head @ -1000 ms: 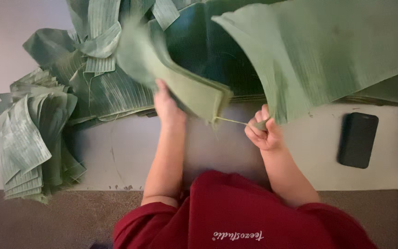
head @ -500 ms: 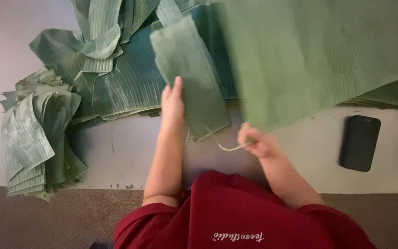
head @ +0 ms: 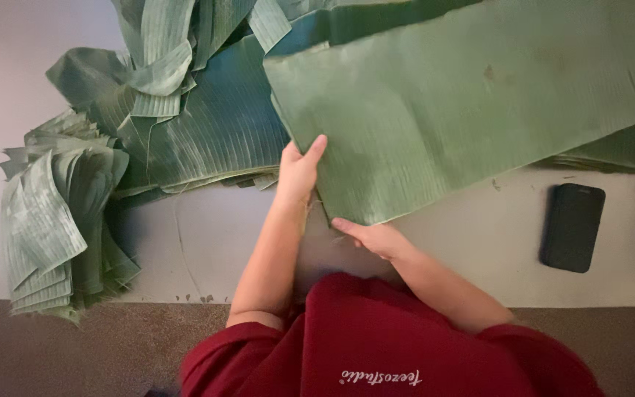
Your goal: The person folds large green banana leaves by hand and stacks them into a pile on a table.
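Surface: a pale, smooth tabletop, lightly marked with small specks near its front edge. Below that edge runs a band of brown carpeted floor. Lighting is dim and even; no walls are in view.

Count of items on the surface: one large banana leaf sheet, matte green and lying flat, spreading from the centre to the right edge; one heap of darker, ribbed leaves behind and to the left of it, with torn strips curling on top, number not countable; one stack of folded leaf pieces at the far left, layers too many and too overlapped to count; one black phone, face down or dark, lying well apart to the right, just below the large sheet's lower edge.

Hands: two, belonging to one person in a dark red shirt. The left hand grips the left edge of the large sheet, thumb on top, fingers curled under. The right hand sits at the sheet's lower corner, fingers extended narrowly and touching the leaf edge; whether it pinches anything cannot be told.
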